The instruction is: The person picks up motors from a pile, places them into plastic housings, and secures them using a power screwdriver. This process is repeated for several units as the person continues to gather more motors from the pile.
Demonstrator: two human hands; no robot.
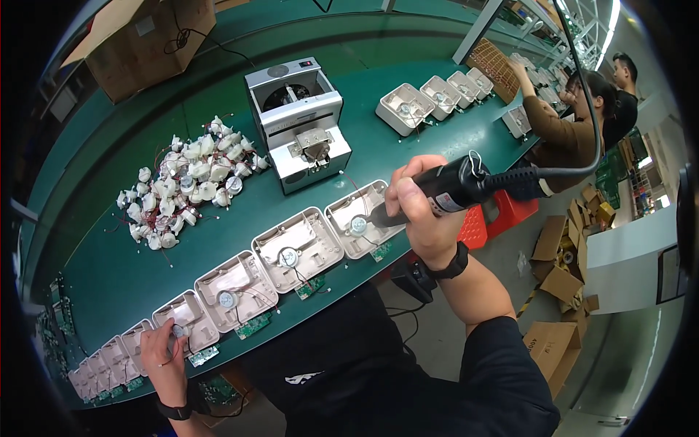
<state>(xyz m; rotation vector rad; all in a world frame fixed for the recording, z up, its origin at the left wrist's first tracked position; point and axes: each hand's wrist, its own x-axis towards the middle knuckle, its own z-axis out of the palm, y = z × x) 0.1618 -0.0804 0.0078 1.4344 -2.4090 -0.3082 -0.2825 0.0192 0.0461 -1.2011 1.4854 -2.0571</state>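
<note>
My right hand (420, 211) is wrapped round a black corded electric screwdriver (453, 182). Its tip points down and left over a pale plastic housing (371, 234), close to a round silver part (358, 225) inside. Over to the left, my left hand (162, 358) has its fingers closed about another round silver part (178, 331) with thin wires. That part sits in a housing (191, 312) farther along the row. Between the hands are two more open housings (320, 233), (237, 280), each with a round part, wires and a green circuit board (253, 327) hanging at its near edge.
Smaller-looking housings (109, 360) continue the row at far left. A heap of white wired parts (189, 182) lies behind, beside a grey-white machine (298, 120). More housings (406, 108) stand at the back right. People (575, 124) work there. A red stool (510, 213) and cartons (553, 247) are on the floor.
</note>
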